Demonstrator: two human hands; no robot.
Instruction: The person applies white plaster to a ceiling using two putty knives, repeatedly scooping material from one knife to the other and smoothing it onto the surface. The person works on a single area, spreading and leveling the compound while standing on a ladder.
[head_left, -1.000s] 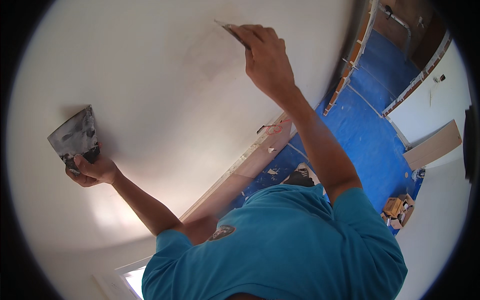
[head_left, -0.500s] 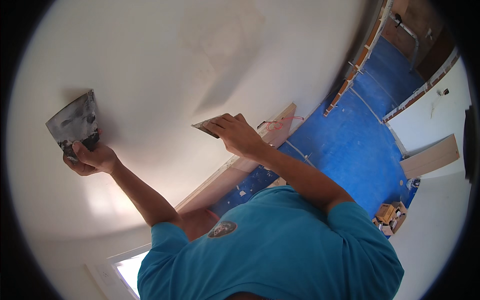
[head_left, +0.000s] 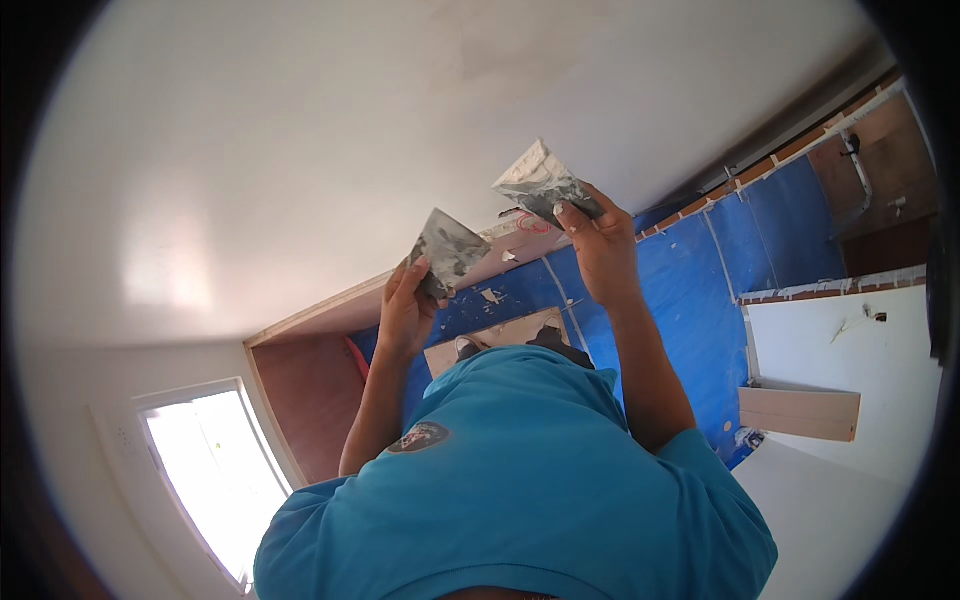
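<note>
Head view: the left hand [head_left: 405, 310] has its fingers curled tight round the handle of a grey, paste-smeared flat metal filling knife [head_left: 450, 250], and the right hand [head_left: 600, 245] clamps a second broad, putty-caked steel blade [head_left: 540, 180] just beside it, both raised in front of the chest. The white plastered wall [head_left: 300, 150] looks mostly smooth, with a dull patch [head_left: 520, 50] near the top seemingly left to finish. Both forearms rise from blue sleeves, elbows bent.
</note>
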